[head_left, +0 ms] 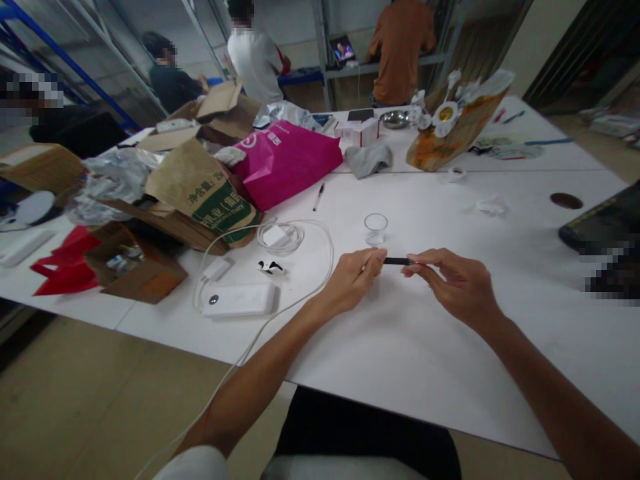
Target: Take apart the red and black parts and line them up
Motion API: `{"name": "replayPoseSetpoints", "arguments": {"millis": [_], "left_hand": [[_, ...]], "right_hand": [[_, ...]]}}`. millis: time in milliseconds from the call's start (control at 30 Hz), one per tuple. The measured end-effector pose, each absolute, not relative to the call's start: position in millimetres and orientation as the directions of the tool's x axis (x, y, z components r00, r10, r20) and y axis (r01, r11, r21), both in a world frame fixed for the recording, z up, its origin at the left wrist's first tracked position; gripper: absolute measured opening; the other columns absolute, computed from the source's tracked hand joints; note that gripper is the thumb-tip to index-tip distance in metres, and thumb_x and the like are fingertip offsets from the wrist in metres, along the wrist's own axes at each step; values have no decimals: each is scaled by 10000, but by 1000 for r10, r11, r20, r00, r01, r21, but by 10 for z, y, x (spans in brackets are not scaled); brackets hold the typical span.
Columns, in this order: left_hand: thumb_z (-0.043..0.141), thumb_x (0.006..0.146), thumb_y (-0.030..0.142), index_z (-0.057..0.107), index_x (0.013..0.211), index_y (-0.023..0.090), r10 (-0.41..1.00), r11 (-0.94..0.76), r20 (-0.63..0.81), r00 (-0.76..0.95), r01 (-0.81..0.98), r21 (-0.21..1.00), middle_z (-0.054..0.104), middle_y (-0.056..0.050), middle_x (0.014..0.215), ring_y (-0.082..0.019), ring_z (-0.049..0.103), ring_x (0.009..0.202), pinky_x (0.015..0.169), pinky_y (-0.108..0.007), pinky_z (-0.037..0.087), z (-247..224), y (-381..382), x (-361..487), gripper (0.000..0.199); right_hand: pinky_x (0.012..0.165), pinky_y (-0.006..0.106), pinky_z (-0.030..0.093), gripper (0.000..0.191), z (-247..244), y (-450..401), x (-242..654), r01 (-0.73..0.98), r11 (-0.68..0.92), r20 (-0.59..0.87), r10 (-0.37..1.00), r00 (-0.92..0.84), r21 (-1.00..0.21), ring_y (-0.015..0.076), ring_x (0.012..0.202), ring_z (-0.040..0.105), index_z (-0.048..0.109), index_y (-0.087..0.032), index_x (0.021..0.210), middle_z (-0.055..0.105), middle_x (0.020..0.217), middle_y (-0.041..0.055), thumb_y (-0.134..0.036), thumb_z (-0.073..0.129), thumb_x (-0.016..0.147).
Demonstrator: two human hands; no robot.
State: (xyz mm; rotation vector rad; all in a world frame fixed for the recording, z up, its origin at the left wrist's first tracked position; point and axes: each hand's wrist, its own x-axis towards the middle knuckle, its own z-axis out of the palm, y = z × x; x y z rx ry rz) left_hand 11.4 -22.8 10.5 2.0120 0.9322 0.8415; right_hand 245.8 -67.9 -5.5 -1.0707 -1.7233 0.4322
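Between my hands, above the table's front part, is a short black pen-like stick [397, 261], held level. My left hand [351, 279] pinches its left end. The fingertips of my right hand [456, 281] close on its right end. Both ends are hidden by fingers, so its exact kind cannot be made out. Just behind my left hand stands a small clear cup [375, 229]. Farther back lies a pen [319, 197]. Left of my left hand are a small black-and-white object [271, 268] and a white power bank [240, 299].
White cables and a charger [276, 235] loop over the white table [380, 353]. A magenta bag [290, 163], a brown paper sack [200, 187] and a cardboard box [137, 273] crowd the left. A dark device [605, 223] sits at right. Several people are at the back.
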Motion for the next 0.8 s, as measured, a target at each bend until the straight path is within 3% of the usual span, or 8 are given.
{"name": "replayPoseSetpoints", "arguments": {"millis": [100,200,300,433,600,800], "left_hand": [[280,1173,635,584,697,196,844,-360,175,506,295,885,593,-23,663,-147,563,648,701,-311,484,123,-257,146,715],[490,1136,612,744,1024,181,820,-493,334,465,275,826,735,-73,919,-183,654,832,781,-321,529,128,-244,158,512],[726,1047,523,727,1289,205,726,-658,513,457,246,712,766,-119,1158,-236,685,1052,940,-383,561,114,-199,150,399],[718,1069,396,788,1146,219,665,-726,573,479,233,648,799,-113,1100,-258,711,1088,1035,-456,543,92,-157,134,206],[715,1067,384,825,1082,219,739,-619,449,502,242,747,834,-72,991,-224,718,947,964,-410,543,137,-200,132,199],[650,1095,442,795,1201,184,789,-291,171,590,115,950,815,-54,891,-164,679,789,726,-295,483,220,-224,112,314]], "right_hand": [[722,385,664,166,-49,-672,2473,482,522,564,823,-68,-704,244,830,830,819,-313,1172,854,933,30,-387,790,1026],[750,394,650,162,-67,-647,2490,457,517,563,826,-43,-724,235,818,807,812,-312,1182,837,939,26,-362,786,1031],[791,394,636,142,-66,-628,2497,453,518,550,832,-71,-725,226,843,785,813,-311,1165,821,959,24,-336,789,1027],[801,409,640,142,-32,-622,2476,422,533,537,835,-121,-733,236,876,771,816,-313,1167,816,1023,40,-343,768,1038],[835,448,649,153,0,-612,2452,386,558,562,819,-114,-735,265,952,761,820,-331,1180,807,1079,68,-335,768,1035],[842,451,626,176,58,-616,2438,327,589,576,804,-148,-739,262,984,750,819,-346,1178,793,1080,63,-257,755,1041]]}}
